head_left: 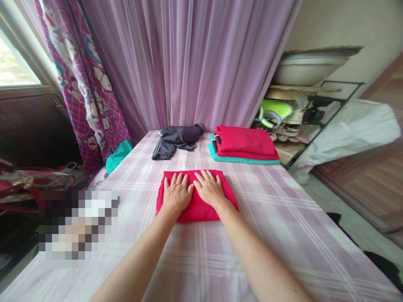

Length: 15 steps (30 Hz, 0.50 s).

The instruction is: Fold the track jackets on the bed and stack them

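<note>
A folded red garment [198,212] lies flat on the checked tablecloth [201,260], straight in front of me. My left hand [176,192] rests palm down on its left half, fingers spread. On the right half lies my right hand [208,188], also flat with the fingers apart. The two thumbs almost meet near the garment's middle. Beyond it, to the right, is a stack of folded clothes, red cloth [245,140] on top of teal cloth [245,160]. Dark clothing with white stripes [179,136] lies loosely bunched at the far edge.
Purple curtains [195,63] hang behind the table. On the right stands a rack [343,100] with shoes and a large basin [311,67], beside a white plastic bag [355,130]. Teal fabric [119,156] is at the left table edge. A blurred-out patch covers part of the left side.
</note>
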Motion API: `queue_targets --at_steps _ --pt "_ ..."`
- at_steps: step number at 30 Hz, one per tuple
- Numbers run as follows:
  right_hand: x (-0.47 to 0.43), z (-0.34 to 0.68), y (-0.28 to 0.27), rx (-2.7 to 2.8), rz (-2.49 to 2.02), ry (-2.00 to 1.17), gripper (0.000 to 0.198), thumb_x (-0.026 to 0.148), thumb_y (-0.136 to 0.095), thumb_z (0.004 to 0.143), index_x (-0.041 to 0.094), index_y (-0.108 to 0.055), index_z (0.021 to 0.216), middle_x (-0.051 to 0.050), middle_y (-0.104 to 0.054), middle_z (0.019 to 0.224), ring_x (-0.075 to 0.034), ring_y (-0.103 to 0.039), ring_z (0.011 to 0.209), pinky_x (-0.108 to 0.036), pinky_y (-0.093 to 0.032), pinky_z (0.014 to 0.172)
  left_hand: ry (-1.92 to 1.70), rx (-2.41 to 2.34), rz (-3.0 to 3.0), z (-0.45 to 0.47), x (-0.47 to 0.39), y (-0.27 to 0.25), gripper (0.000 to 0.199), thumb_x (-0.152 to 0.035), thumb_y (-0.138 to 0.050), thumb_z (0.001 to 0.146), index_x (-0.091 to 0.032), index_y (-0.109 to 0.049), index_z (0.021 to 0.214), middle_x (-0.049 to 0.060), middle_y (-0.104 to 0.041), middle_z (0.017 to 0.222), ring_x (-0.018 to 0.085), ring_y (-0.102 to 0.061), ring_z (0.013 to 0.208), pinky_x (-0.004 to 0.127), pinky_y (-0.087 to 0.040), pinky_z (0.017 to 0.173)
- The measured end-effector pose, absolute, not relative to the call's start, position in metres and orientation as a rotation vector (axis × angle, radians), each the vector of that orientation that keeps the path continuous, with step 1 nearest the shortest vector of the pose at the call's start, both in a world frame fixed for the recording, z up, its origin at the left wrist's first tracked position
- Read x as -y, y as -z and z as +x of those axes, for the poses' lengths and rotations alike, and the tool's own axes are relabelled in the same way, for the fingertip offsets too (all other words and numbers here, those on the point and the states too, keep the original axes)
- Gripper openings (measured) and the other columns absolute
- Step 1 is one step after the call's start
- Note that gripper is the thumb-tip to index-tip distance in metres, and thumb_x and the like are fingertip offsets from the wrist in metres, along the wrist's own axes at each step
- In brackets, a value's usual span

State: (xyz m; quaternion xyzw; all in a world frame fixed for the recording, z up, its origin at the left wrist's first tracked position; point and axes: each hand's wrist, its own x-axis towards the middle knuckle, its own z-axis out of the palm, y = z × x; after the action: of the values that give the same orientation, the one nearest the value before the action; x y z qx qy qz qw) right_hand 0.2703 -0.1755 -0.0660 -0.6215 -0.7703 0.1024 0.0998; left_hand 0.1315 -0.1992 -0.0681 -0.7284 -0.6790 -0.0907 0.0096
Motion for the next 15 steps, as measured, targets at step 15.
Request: queue_targets --at_steps 15 --pt "0.157 0.297 0.075 2.143 -2.031 -0.312 0.059 0.048 -0.023 0.102 0.023 -0.035 0.154 -0.011 -0.034 0.160 -0.026 -0.032 0.146 -0.047 -0.024 0.116 0.381 2.089 -2.194 0.114 0.237 0.079 0.063 -0.053 -0.039 0.097 -0.011 -0.051 0.143 0.018 -0.048 0.150 0.035 -0.040 0.141 0.053 -0.032 0.115"
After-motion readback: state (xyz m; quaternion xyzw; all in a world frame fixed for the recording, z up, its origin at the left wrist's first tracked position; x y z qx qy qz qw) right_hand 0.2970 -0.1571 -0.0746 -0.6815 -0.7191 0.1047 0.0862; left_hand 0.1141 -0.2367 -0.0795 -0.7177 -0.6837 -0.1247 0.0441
